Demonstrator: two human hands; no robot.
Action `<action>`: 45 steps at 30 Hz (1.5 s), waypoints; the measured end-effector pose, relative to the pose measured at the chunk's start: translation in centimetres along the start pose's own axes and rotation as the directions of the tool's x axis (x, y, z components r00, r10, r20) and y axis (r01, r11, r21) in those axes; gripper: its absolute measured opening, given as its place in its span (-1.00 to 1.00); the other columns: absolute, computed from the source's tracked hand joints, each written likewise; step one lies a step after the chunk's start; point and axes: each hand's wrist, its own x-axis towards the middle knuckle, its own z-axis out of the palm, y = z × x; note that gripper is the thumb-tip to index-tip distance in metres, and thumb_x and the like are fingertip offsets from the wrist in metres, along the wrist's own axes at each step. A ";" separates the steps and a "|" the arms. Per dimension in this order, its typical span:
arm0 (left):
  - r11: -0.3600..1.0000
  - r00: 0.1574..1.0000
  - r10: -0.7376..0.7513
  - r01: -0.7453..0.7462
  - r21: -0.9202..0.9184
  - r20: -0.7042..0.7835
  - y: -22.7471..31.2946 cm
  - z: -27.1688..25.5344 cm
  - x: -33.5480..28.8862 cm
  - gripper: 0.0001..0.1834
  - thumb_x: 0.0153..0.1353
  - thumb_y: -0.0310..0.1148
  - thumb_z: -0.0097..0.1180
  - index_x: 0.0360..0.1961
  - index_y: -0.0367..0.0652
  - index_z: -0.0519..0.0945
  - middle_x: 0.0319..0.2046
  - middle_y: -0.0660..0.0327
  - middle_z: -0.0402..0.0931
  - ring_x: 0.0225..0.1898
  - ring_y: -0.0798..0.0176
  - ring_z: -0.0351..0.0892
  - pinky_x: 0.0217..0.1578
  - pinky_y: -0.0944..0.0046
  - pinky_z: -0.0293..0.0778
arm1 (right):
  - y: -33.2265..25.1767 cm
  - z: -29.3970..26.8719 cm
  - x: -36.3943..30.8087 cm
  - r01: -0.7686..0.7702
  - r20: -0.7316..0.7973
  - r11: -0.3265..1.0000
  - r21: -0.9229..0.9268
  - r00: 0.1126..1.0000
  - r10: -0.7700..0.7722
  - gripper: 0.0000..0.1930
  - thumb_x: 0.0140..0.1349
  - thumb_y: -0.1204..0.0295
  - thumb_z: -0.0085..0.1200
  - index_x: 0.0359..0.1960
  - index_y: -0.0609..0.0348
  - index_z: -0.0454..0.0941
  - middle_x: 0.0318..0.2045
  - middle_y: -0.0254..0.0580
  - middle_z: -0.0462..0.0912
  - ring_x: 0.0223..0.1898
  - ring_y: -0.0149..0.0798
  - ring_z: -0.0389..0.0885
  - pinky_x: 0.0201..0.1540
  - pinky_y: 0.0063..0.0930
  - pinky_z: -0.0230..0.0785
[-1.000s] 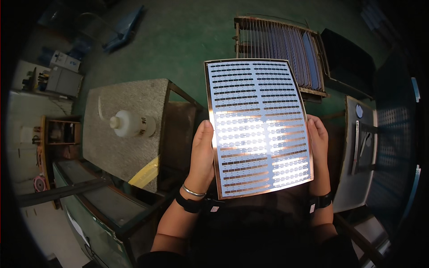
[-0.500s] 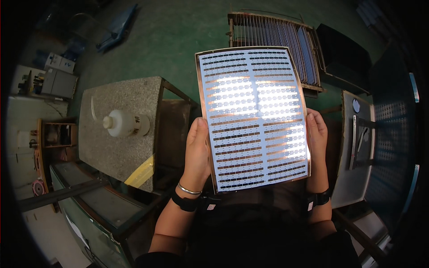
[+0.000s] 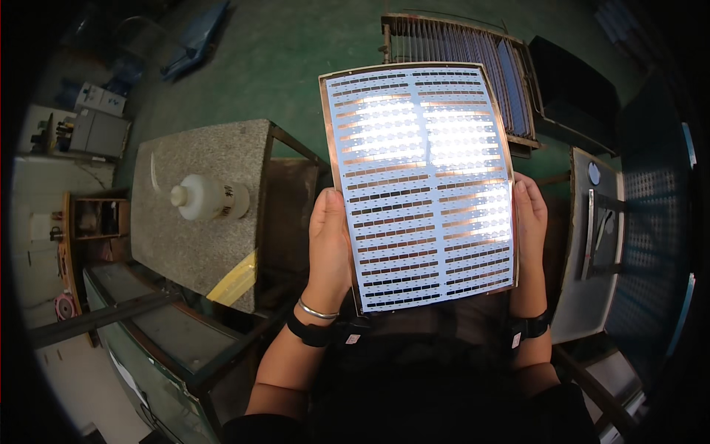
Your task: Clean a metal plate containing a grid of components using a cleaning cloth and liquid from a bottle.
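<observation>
A printed circuit board panel [image 3: 399, 259] is held up in front of me, its white-blue face tilted toward me. Rows of dark and copper-coloured pads cross it in two columns, and light glares off its upper and right parts. My left hand [image 3: 329, 240] grips the left edge, thumb along the border and fingers hidden behind. On the right edge, my right hand [image 3: 529, 222] is closed round the panel, with part of its fingers showing. A bracelet and a black band circle my left wrist; another black band is on the right one.
To the left stands a speckled stone-topped table [image 3: 200, 148] with a white plastic bottle [image 3: 211, 197] and yellow tape [image 3: 235, 280] at its corner. Beyond the panel is a slotted rack [image 3: 458, 46] of upright panels. A framed screen table [image 3: 584, 311] is at the right.
The panel and both hands have risen slightly, and its far edge has tipped a little farther from me. The glare has shifted up across its face. Both hands keep their hold.
</observation>
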 end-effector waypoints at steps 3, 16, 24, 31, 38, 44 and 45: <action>1.000 0.999 -0.017 0.018 0.020 -0.050 0.2 0.3 0.1 -0.69 0.44 -0.18 -0.30 -0.25 -0.16 0.38 -0.26 0.25 0.51 -0.25 0.48 0.52 -0.20 0.44 0.50 | -0.1 0.1 0.0 -0.010 -0.014 1.000 0.026 1.000 0.011 -0.72 0.38 0.37 -0.13 -0.08 0.35 0.46 -0.25 -0.20 0.60 -0.26 -0.51 0.54 -0.19 -0.65 0.41; 0.998 0.999 0.005 -0.002 0.062 -0.053 -0.3 0.0 0.1 -0.70 0.44 -0.18 -0.30 -0.27 -0.16 0.38 -0.31 0.26 0.51 -0.30 0.51 0.53 -0.27 0.48 0.52 | 0.2 -0.1 -0.1 -0.001 -0.003 1.000 0.015 1.000 0.001 -0.74 0.38 0.36 -0.13 -0.08 0.32 0.48 -0.26 -0.24 0.61 -0.26 -0.52 0.53 -0.18 -0.64 0.41; 0.997 0.997 0.006 0.000 0.074 -0.078 -0.4 0.0 0.2 -0.71 0.43 -0.18 -0.28 -0.29 -0.16 0.39 -0.34 0.27 0.51 -0.33 0.53 0.52 -0.31 0.49 0.52 | 0.0 0.0 -0.2 -0.011 -0.006 0.999 0.043 1.000 0.011 -0.74 0.38 0.38 -0.13 -0.08 0.33 0.47 -0.25 -0.22 0.60 -0.25 -0.51 0.54 -0.17 -0.63 0.41; 0.994 0.995 0.004 0.006 0.105 -0.096 -0.2 0.3 0.1 -0.70 0.43 -0.18 -0.26 -0.30 -0.15 0.40 -0.38 0.29 0.51 -0.37 0.54 0.51 -0.34 0.51 0.50 | -0.2 0.1 -0.2 -0.002 0.013 0.998 0.056 1.000 0.001 -0.74 0.38 0.38 -0.13 -0.09 0.34 0.47 -0.26 -0.21 0.60 -0.26 -0.50 0.54 -0.19 -0.63 0.41; 0.990 0.980 0.011 0.017 0.141 -0.200 -0.5 0.4 0.0 -0.70 0.44 -0.23 -0.28 -0.31 -0.18 0.41 -0.42 0.30 0.50 -0.45 0.57 0.48 -0.43 0.54 0.47 | -0.5 0.8 -0.6 -0.006 0.006 0.995 0.096 1.000 0.006 -0.75 0.37 0.39 -0.10 -0.10 0.34 0.48 -0.27 -0.23 0.60 -0.27 -0.51 0.53 -0.19 -0.63 0.40; 0.973 0.974 0.068 -0.017 0.232 -0.214 -0.3 0.3 -0.2 -0.69 0.43 -0.21 -0.27 -0.30 -0.19 0.43 -0.42 0.29 0.51 -0.43 0.56 0.48 -0.40 0.52 0.47 | -0.9 1.0 -0.8 0.008 0.010 0.998 0.055 1.000 -0.009 -0.74 0.36 0.37 -0.07 -0.10 0.33 0.49 -0.29 -0.26 0.61 -0.28 -0.53 0.52 -0.18 -0.64 0.38; 0.975 0.978 0.066 -0.020 0.223 -0.199 -0.4 0.2 -0.2 -0.68 0.43 -0.20 -0.26 -0.27 -0.21 0.44 -0.39 0.27 0.53 -0.40 0.54 0.50 -0.37 0.50 0.48 | -1.0 1.0 -0.9 0.011 0.001 0.999 0.051 1.000 -0.011 -0.74 0.36 0.37 -0.07 -0.10 0.33 0.49 -0.29 -0.26 0.61 -0.28 -0.53 0.52 -0.18 -0.64 0.38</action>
